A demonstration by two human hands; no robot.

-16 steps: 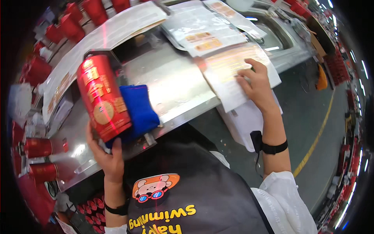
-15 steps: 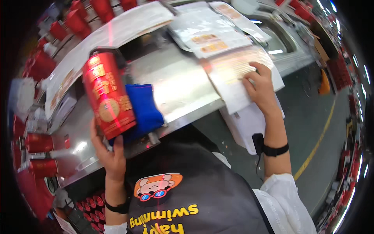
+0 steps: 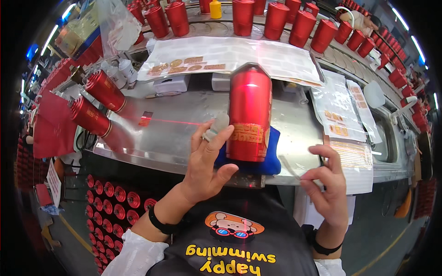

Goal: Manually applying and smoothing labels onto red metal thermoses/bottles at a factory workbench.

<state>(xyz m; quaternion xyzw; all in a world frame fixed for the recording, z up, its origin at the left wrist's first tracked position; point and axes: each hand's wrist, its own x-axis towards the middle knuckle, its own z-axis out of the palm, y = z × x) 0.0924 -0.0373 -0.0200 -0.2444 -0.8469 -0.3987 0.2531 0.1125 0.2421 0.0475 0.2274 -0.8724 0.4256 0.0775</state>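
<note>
The red can (image 3: pixel 249 112) lies on a blue pad (image 3: pixel 271 158) at twelve o'clock. The left hand (image 3: pixel 207 161) steadies it, fingers spread (one fingertip capped). The right hand (image 3: pixel 327 184) pinches a clear strip (image 3: pixel 290 166).

Red cans (image 3: pixel 276 18) line the conveyor at twelve o'clock; two more cans (image 3: pixel 94 103) lie at nine. Sticker sheets (image 3: pixel 340 115) lie at three, beside a yellow bottle (image 3: pixel 215 9) up top.
</note>
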